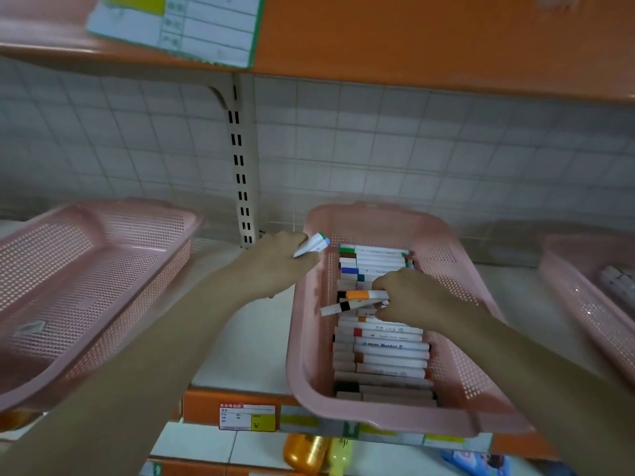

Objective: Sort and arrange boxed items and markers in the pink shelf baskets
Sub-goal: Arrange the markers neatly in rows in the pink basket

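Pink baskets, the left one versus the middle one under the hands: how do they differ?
The left basket looks almost bare, with only a small scrap visible on its floor; the middle basket holds a stacked row of markers. Neither hand is in the left basket, while the right hand reaches into the middle basket, gripping two markers, and the left hand holds markers at its rim. Both are pink perforated plastic on the same shelf.

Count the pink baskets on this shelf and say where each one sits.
3. One pink basket at the left, one in the middle holding markers, and one at the right edge, cut off by the frame. Others beyond the frame may be hidden.
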The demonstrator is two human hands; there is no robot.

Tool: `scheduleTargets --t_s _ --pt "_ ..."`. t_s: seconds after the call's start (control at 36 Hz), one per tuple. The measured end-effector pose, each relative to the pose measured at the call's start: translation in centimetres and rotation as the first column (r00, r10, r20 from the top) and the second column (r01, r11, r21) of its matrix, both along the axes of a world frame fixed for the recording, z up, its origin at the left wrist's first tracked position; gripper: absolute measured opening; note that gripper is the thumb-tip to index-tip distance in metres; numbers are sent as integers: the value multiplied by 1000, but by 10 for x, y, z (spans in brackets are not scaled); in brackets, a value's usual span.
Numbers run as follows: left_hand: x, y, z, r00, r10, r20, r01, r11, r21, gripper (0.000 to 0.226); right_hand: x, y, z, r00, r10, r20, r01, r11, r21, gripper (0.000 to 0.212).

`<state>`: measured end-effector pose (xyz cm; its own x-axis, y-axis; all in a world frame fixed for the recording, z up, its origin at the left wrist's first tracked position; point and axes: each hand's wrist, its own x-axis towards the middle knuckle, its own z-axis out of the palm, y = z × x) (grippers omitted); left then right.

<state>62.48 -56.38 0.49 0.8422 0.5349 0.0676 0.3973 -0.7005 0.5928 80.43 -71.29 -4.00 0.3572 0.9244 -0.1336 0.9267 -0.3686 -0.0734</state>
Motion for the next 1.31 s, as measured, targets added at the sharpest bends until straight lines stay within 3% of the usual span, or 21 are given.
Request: scheduleTargets --t_s 0.06,0.19,0.44,0.83,1.31 --pt "1 0 0 1000 -7 1 7 1000 -6 37 2 -2 0 1000 -13 -14 13 1000 -8 17" --pt "4 -4 2 1000 -20 14 20 1000 -20 39 3 -3 1 992 -29 -119 35 998 50 35" --pt "11 -3 0 998 -59 24 60 997 -46 38 6 -16 4 965 14 -262 17 993 118 23" --pt "27 -12 -4 994 -105 30 105 994 -3 38 10 -40 4 999 -11 31 11 1000 4 32" --pt "26 -7 -8 992 -125 22 124 992 16 40 4 -36 -1 998 7 60 -10 999 54 25"
